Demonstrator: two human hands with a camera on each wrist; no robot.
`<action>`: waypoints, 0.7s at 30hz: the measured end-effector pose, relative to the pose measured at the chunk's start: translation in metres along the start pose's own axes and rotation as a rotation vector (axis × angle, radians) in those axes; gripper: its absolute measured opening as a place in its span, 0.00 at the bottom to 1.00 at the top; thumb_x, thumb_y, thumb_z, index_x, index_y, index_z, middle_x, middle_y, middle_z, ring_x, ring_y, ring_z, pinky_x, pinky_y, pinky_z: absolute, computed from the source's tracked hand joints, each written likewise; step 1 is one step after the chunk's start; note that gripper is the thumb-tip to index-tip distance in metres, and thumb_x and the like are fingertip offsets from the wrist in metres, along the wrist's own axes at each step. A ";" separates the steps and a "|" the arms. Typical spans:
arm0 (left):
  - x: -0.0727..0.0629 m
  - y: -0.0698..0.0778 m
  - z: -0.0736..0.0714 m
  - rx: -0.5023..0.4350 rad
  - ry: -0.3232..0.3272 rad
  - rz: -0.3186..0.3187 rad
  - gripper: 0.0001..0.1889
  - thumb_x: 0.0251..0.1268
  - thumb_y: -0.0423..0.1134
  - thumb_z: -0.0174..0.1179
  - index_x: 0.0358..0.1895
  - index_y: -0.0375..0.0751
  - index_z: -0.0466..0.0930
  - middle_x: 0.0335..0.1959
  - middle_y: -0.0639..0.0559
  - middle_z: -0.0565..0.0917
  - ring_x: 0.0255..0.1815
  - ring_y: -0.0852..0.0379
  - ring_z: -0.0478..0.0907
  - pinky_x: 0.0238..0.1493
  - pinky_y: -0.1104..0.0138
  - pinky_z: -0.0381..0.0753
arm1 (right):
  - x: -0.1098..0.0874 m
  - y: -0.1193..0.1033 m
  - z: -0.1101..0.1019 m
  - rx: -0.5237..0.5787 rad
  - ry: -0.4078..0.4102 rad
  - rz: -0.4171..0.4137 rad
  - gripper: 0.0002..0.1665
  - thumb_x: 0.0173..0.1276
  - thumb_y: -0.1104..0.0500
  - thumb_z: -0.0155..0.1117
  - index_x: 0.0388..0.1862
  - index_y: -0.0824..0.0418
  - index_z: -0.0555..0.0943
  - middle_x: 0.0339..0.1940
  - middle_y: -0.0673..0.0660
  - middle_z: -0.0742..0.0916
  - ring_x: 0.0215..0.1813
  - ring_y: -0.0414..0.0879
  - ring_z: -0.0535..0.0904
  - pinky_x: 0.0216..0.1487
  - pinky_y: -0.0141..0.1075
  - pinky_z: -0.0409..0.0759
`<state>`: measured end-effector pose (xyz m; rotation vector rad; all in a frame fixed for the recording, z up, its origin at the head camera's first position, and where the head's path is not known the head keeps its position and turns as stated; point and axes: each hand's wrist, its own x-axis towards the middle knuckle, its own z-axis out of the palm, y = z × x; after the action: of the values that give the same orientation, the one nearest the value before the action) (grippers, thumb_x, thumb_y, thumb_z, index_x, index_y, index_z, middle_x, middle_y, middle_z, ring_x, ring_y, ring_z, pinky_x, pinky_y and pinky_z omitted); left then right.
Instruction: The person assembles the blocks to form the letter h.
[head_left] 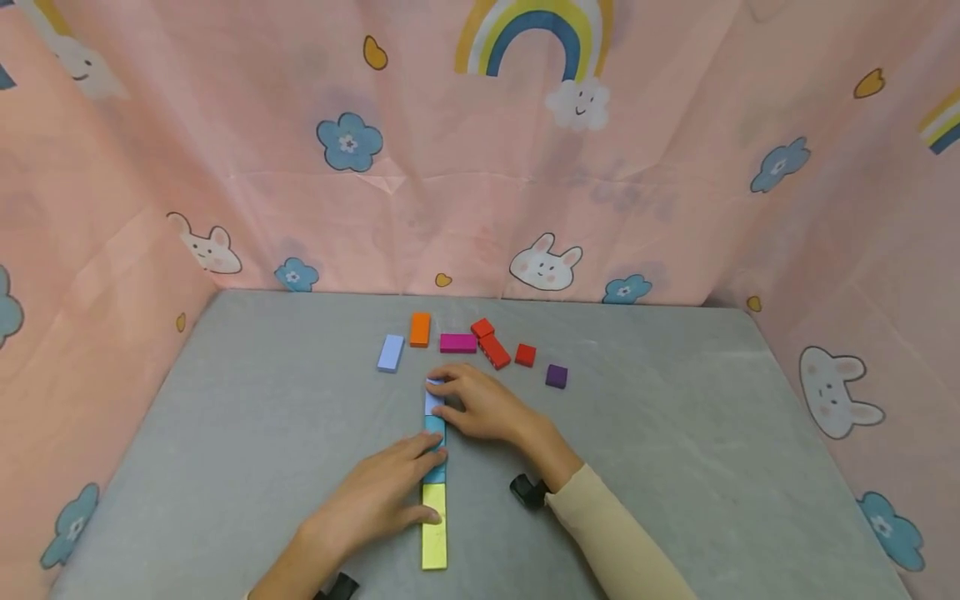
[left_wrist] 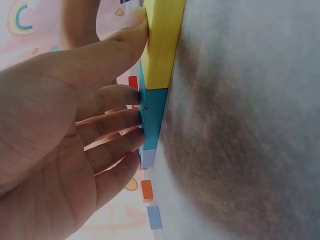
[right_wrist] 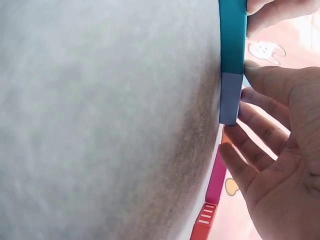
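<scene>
The lavender block (head_left: 431, 402) abuts the blue block (head_left: 434, 424) on the grey table (head_left: 675, 433), the right hand (head_left: 483, 403), fingers spread, touching it, and the left hand (head_left: 375, 492), fingers parted, touching the blue block and yellow block (head_left: 434, 543).

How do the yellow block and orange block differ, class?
The yellow block is longer than the orange block. The yellow block meets the blue block end to end; the orange block lies apart. The left hand touches the yellow block, not the orange block. Both lie on the grey table.
</scene>
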<state>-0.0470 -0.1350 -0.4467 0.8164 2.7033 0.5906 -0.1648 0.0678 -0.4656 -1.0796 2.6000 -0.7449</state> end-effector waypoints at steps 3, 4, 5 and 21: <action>0.000 0.000 0.000 -0.007 -0.003 -0.001 0.40 0.59 0.50 0.79 0.73 0.38 0.77 0.78 0.42 0.74 0.78 0.42 0.73 0.73 0.47 0.80 | 0.000 -0.001 0.000 -0.009 -0.002 -0.007 0.28 0.77 0.54 0.68 0.72 0.61 0.80 0.74 0.57 0.82 0.77 0.54 0.75 0.81 0.49 0.74; 0.000 0.000 0.000 -0.008 -0.002 0.000 0.40 0.59 0.50 0.79 0.73 0.38 0.77 0.78 0.42 0.74 0.78 0.42 0.73 0.73 0.47 0.80 | 0.000 -0.001 -0.001 -0.012 -0.004 -0.011 0.28 0.77 0.54 0.68 0.72 0.62 0.80 0.73 0.57 0.82 0.77 0.53 0.75 0.81 0.49 0.74; 0.000 0.000 0.000 -0.006 0.001 0.002 0.40 0.59 0.50 0.79 0.73 0.38 0.77 0.78 0.41 0.74 0.78 0.42 0.74 0.73 0.47 0.80 | 0.000 -0.001 -0.001 -0.017 -0.004 -0.015 0.28 0.77 0.54 0.68 0.72 0.62 0.80 0.73 0.58 0.82 0.77 0.53 0.75 0.81 0.49 0.74; 0.000 0.000 -0.001 0.001 0.002 0.003 0.40 0.58 0.51 0.79 0.72 0.37 0.78 0.78 0.41 0.75 0.78 0.41 0.74 0.73 0.47 0.80 | 0.013 -0.004 -0.005 0.030 0.010 0.031 0.23 0.82 0.54 0.62 0.69 0.61 0.83 0.72 0.57 0.84 0.76 0.53 0.77 0.81 0.51 0.74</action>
<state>-0.0472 -0.1358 -0.4459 0.8211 2.7050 0.5908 -0.1735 0.0580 -0.4589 -1.0280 2.5996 -0.7816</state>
